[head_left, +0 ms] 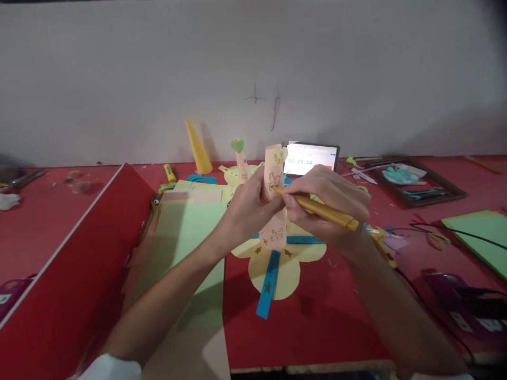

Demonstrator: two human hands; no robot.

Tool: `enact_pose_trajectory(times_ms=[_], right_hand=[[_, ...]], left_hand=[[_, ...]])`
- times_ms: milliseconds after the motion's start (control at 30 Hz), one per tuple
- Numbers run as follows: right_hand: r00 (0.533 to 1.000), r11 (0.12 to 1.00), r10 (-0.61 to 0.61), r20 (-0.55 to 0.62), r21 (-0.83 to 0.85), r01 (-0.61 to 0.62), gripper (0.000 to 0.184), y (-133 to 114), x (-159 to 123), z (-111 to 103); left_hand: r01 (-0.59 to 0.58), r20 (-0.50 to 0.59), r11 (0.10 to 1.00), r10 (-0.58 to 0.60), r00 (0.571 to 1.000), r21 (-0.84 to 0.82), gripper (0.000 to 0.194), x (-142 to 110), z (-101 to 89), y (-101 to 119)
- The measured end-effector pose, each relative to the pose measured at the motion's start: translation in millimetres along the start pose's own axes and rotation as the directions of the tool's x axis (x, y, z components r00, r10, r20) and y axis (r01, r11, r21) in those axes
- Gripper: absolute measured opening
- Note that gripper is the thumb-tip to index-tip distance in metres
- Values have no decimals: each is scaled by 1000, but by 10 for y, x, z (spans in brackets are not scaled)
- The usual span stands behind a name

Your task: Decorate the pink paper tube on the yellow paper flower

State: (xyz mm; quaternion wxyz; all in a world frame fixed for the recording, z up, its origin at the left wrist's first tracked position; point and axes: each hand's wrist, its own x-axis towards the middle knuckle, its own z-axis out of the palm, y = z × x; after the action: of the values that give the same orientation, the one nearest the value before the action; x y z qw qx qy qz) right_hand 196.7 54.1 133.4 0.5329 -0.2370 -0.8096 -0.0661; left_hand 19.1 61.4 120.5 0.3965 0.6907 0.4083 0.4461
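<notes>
My left hand [247, 206] is wrapped round the middle of an upright pale pink paper tube [273, 232]. Gold drawings and characters mark the tube. In my right hand [330, 198] is a gold marker [327, 209], its tip touching or very near the tube beside a bow-like outline. The tube stands on a pale yellow flower-shaped paper base [283, 282] with gold stars. A blue paper strip [268, 285] with a dark star extends forward from the tube's foot, and another lies to the right. My fingers hide part of the tube's middle.
Behind stand a smaller paper tube with a green heart [237, 145], a yellow cone [198, 148] and a tablet [311, 158] showing a timer. Green paper sheets [190, 227] and a red board [75, 264] are left. A glue gun [383, 248] and brown frame [435, 200] lie right.
</notes>
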Motion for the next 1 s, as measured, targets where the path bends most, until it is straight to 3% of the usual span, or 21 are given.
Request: enact_pose_trajectory(times_ms=[167, 467, 1000], right_hand=[[998, 999, -40, 53, -7, 40, 11, 25, -15, 5], [993, 996, -32, -113, -85, 22, 16, 12, 54, -14], [995, 1000, -14, -102, -16, 12, 12, 27, 30, 11]], left_hand=[[23, 23, 1000, -23, 999, 15, 25, 3, -10, -5], [50, 5, 999, -50, 999, -14, 26, 9, -18, -14], [65, 13, 998, -65, 998, -3, 28, -13, -15, 27]])
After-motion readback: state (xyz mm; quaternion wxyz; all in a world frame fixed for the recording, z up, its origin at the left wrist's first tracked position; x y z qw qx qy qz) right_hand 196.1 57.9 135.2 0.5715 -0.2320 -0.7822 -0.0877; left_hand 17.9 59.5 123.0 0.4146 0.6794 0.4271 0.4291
